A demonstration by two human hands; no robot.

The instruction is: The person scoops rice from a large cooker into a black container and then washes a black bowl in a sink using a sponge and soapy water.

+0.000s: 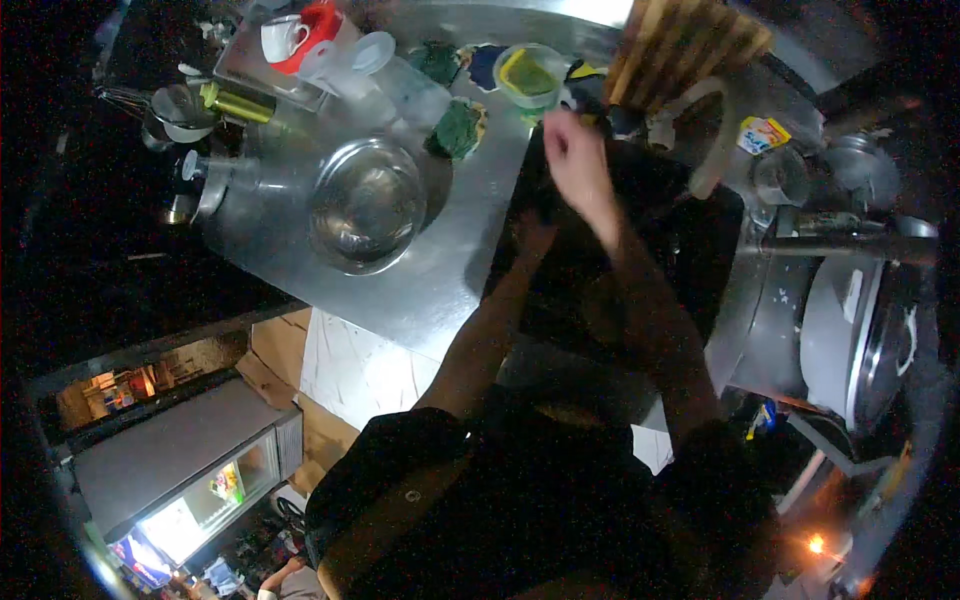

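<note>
My right hand [576,154] is raised over the dark sink basin [652,187]. It is blurred, its fingers look curled, and whatever it may hold cannot be made out. Just beyond it stands a clear plastic tub [551,94] with a yellow-green sponge [529,73] inside. Lower and to the left, my left hand [536,225] reaches into deep shadow over the basin, its fingers barely visible. A shiny metal bowl [367,206] rests on the stainless steel counter [450,255] left of the hands. Between bowl and tub lies a green scouring pad [456,129].
Clear plastic containers [405,86], a red container [319,34] and a white cup [283,39] stand at the back left. A slatted wooden rack [682,52] rises behind the basin. A pale curved pipe [709,142] and a large lidded pot [844,337] are on the right.
</note>
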